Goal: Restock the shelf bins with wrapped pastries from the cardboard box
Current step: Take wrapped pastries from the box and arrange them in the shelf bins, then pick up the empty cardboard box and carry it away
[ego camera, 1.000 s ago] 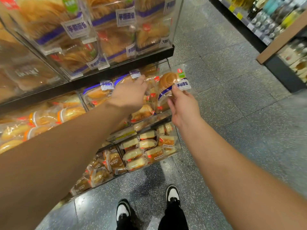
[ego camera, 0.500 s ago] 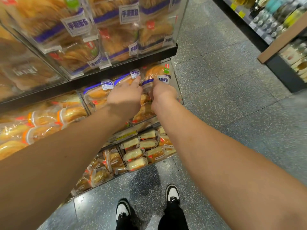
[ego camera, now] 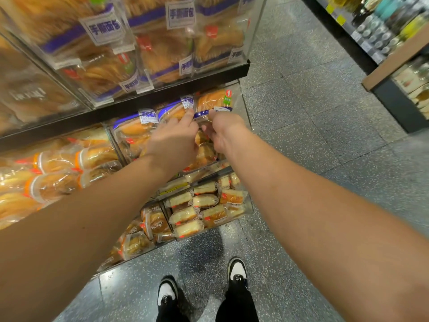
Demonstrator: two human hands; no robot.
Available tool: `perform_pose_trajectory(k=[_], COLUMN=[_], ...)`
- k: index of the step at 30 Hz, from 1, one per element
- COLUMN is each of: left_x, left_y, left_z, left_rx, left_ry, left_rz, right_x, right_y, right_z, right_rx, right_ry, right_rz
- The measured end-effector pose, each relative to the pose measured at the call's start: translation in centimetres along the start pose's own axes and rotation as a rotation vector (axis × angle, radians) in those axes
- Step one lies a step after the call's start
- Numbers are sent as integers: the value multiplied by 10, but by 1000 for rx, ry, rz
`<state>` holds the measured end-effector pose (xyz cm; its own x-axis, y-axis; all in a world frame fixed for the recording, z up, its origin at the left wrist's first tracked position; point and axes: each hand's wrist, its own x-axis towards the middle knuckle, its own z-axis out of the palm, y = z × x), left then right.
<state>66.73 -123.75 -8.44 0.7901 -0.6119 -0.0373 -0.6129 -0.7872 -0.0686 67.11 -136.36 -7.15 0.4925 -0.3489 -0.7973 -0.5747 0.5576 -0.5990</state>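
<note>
Since a second ago the right hand (ego camera: 224,131) has been carrying the wrapped pastry (ego camera: 214,101) from out in the aisle into the clear shelf bin (ego camera: 241,112) at the middle of the frame, and it's now sitting at the top of the stack there. The right fingers are curling onto its lower wrapper edge while the left hand (ego camera: 175,138) is pinching the neighbouring pack (ego camera: 173,112) just left of it. Looks light, squishy and crinkly-slick, so I'd be grabbing the wrapper edges, not squeezing the bread.
</note>
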Motion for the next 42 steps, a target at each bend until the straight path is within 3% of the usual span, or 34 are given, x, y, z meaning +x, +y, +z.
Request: perform_pose_trajectory(k=[10,18,23,27,34,42], left_x=[-4,3,2,2,9,15], left_y=[14,30,30,31,33,25], left_z=[2,-6,-6,-6,3,14], left_rx=[-51,-131,-145,-166,-35,137], left_ry=[-9,17,-2,20,108,114], left_rz=[-54,-138,-152,-151,-130,-222], right_x=[-6,-9,-14,-17,-15,-4], right_y=[-27,-21,-8,-2,4,-11], right_z=[-9,-23,-29,-20,-29,-24], right_rx=[-51,163,53,-108,-446,-735], right_ry=[-121,-116,-8,69,25,-111], right_rz=[-18,-109,-173,-332,-604,-520])
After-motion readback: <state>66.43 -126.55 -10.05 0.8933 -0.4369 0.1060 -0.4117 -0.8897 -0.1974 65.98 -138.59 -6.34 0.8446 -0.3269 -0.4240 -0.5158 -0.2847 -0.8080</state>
